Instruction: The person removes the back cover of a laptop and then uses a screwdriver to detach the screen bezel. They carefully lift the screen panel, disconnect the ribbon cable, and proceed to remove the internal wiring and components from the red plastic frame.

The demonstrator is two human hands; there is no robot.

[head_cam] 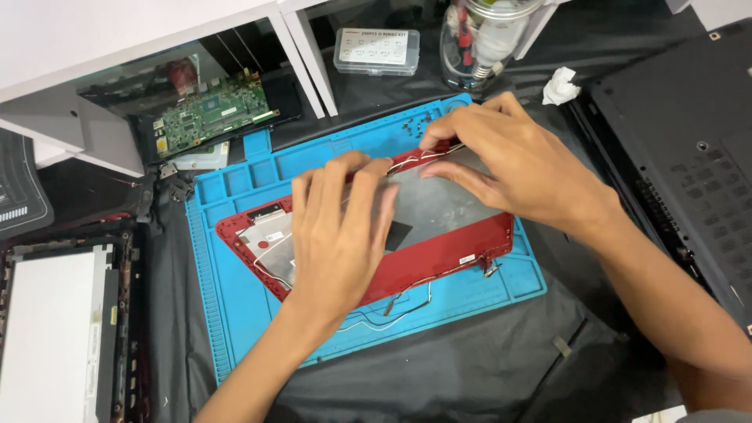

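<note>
While the left hand (341, 231) lies flat with fingers spread and released on the grey inner panel of the red laptop lid (439, 254), the right hand (509, 160) pinches a thin white cable (427, 155) between its fingers at the lid's far edge. That lid rests in the middle of a blue work mat (235, 298) on the dark-clothed surface, loose wires (392, 309) trailing off its near edge. Around it sit a green circuit board (211, 116) far left, a clear parts box (377, 51) and jar (482, 43) beyond, a black laptop base (681, 133) right, and a screen panel (55, 329) near left.
</note>
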